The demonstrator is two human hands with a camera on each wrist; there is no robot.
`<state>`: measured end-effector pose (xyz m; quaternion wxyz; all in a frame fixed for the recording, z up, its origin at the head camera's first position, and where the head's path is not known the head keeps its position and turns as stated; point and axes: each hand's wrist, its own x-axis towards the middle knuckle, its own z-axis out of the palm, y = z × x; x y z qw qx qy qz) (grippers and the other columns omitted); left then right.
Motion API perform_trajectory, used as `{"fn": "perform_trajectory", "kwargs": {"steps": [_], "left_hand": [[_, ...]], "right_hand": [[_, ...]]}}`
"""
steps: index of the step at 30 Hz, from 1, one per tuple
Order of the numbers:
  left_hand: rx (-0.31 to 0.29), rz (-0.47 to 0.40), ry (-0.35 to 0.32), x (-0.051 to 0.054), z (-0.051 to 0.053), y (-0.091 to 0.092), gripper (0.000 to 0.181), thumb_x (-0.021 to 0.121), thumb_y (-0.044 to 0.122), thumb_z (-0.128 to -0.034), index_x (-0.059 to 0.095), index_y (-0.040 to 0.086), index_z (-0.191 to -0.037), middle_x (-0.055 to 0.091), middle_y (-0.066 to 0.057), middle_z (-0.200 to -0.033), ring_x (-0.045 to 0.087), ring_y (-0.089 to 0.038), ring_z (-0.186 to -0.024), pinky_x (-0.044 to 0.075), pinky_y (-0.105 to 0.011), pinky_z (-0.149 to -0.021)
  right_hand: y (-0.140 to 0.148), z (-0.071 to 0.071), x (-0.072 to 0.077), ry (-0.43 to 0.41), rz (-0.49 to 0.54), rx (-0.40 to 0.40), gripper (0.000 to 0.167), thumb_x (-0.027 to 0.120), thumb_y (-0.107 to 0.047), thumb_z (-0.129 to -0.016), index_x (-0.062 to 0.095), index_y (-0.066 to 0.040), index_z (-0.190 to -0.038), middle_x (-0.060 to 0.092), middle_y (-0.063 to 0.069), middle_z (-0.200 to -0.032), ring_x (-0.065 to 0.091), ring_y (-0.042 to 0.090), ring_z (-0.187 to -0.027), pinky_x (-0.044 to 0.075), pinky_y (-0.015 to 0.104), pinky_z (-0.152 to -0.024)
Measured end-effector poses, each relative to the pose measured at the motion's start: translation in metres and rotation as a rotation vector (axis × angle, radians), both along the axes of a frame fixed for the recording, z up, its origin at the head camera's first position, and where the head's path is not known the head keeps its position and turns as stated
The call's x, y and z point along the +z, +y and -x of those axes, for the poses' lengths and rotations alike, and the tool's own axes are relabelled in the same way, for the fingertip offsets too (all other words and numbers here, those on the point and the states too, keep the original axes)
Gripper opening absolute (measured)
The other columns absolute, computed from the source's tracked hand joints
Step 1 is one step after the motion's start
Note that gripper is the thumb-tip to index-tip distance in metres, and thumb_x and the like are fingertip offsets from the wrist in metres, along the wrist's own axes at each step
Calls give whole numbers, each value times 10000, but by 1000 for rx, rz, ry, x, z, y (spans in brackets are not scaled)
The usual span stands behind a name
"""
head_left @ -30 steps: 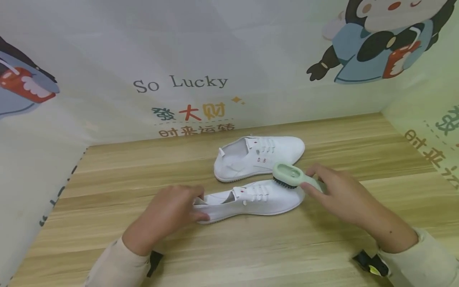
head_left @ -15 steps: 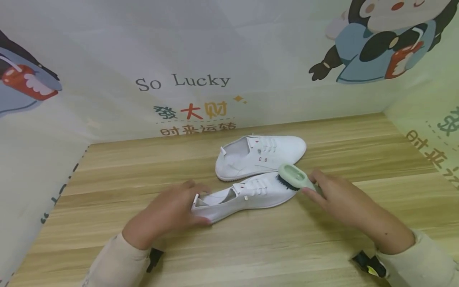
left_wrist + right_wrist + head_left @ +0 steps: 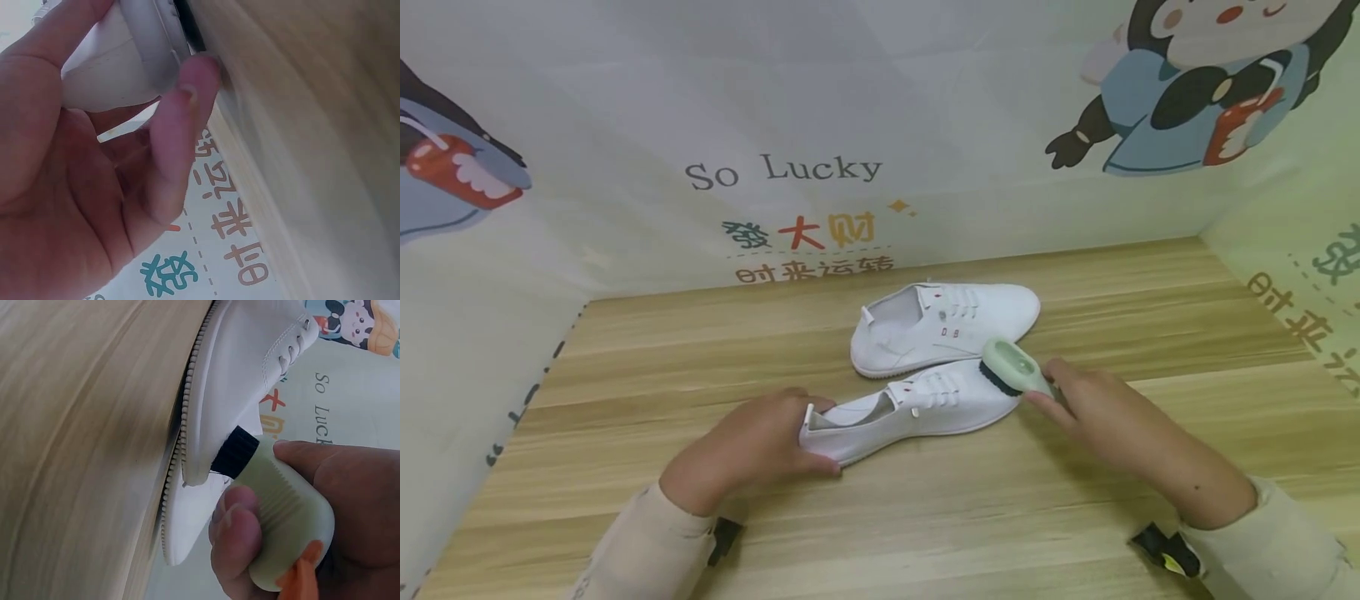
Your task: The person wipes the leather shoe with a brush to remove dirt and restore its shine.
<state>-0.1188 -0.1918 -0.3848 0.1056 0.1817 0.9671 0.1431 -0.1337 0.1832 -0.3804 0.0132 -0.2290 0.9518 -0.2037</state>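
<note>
A white lace-up shoe (image 3: 842, 437) lies nearer to me, its toe to the right. My left hand (image 3: 741, 446) grips its heel, thumb on the near side; the left wrist view shows the fingers about the white heel (image 3: 112, 75). My right hand (image 3: 1116, 421) holds a pale green shoe brush (image 3: 1011, 362) by its handle. The brush's dark bristles (image 3: 236, 452) touch the toe of the near shoe (image 3: 234, 369) in the right wrist view. Just behind lies a second white shoe (image 3: 1000, 312), pointing the same way, its side close against the near one.
Both shoes stand on a wood-grain table (image 3: 880, 525). A pale printed backdrop (image 3: 962, 200) with lettering and cartoon figures rises behind and at both sides. An orange loop (image 3: 303, 572) hangs from the brush handle's end.
The near shoe's toe has swung away from me, towards the far shoe. The brush has shifted slightly over the toe, its bristles still against it. Both hands keep their grips.
</note>
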Motion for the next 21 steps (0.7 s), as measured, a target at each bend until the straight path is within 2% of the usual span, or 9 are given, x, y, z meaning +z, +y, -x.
{"fn": "perform_trajectory", "kwargs": {"steps": [3, 7, 10, 13, 15, 18, 21], "left_hand": [[-2, -4, -1, -1, 0, -1, 692, 881, 480, -688, 681, 149, -1262, 697, 30, -1078, 561, -87, -821, 492, -313, -746], [-6, -8, 5, -2, 0, -2, 686, 885, 476, -684, 684, 146, -1251, 691, 26, -1075, 563, -86, -827, 496, -317, -758], [-19, -9, 16, -3, 0, -2, 678, 883, 474, -688, 684, 144, -1245, 689, 22, -1087, 567, -84, -843, 500, -321, -773], [-26, -9, 21, -3, 0, -2, 679, 883, 476, -687, 684, 143, -1244, 690, 12, -1100, 570, -84, -851, 503, -324, -779], [-27, -12, 24, -4, 0, -2, 679, 883, 476, -686, 685, 144, -1244, 691, 2, -1106, 575, -86, -857, 505, -328, -784], [-24, -14, 28, -4, 0, -2, 681, 884, 476, -686, 683, 146, -1247, 687, -12, -1119, 576, -92, -865, 506, -333, -792], [-31, -18, 35, -4, 0, -2, 671, 884, 467, -690, 684, 144, -1243, 684, -17, -1111, 575, -98, -864, 504, -336, -791]], "right_hand": [[-2, -1, 0, -2, 1, 2, 355, 579, -302, -1014, 590, 19, -1164, 558, -11, -735, 505, 119, -640, 439, 287, -566], [-5, -3, 0, 12, 3, 17, 413, 584, -310, -1010, 589, 31, -1243, 702, 84, -931, 657, 185, -810, 561, 399, -692], [-7, -5, 0, 25, 0, 23, 439, 584, -323, -1009, 585, 22, -1281, 723, 149, -1086, 702, 267, -971, 569, 486, -819], [-7, -7, 0, 38, -10, 22, 449, 587, -336, -1005, 587, 11, -1292, 722, 167, -1118, 706, 324, -1005, 564, 508, -836], [-6, -7, 1, 48, -13, 17, 457, 598, -347, -997, 594, 5, -1288, 724, 170, -1110, 708, 344, -995, 565, 512, -827], [-5, -7, 2, 56, -29, -6, 452, 627, -362, -977, 610, 4, -1240, 728, 128, -987, 705, 279, -858, 570, 475, -723], [-2, -6, 3, 50, -40, -31, 411, 658, -354, -957, 612, -1, -1163, 669, 60, -829, 618, 196, -711, 517, 400, -607]]}}
